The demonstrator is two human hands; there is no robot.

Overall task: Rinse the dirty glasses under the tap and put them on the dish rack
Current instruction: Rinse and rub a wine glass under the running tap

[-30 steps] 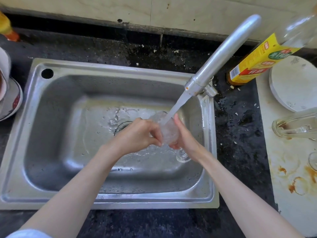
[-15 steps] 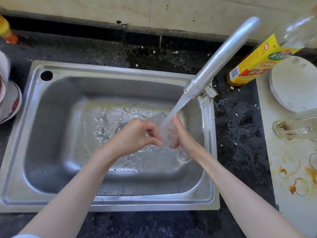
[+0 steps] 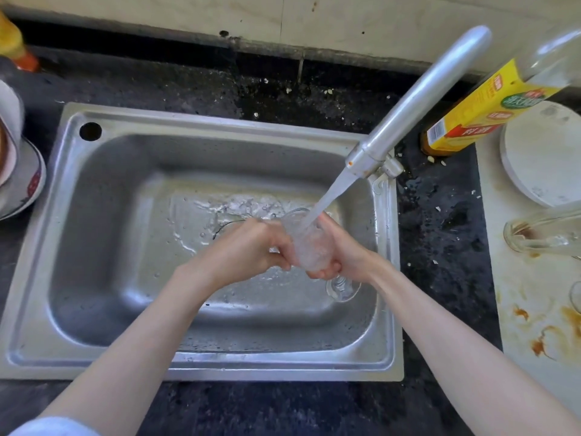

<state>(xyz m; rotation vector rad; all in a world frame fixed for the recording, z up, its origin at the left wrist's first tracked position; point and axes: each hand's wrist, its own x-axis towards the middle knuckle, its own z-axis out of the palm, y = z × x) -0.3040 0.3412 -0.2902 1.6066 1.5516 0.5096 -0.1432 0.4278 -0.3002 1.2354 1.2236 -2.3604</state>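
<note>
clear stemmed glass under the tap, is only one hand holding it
No, both the left hand and the right hand grip the clear stemmed glass under the running steel tap.

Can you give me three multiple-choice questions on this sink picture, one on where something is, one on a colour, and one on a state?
1. Where is the stemmed glass?
A. On the stained board
B. Over the sink, between both hands
C. On the white plate

2. What colour is the bottle's label?
A. Yellow
B. Blue
C. Green

3. What state is the tap in?
A. Off
C. Dripping only
B. Running

Answers:
1. B: the left hand and right hand grip the glass above the sink.
2. A: the label beside the tap is mostly yellow with red print.
3. B: a steady stream falls from the spout into the glass.
</note>
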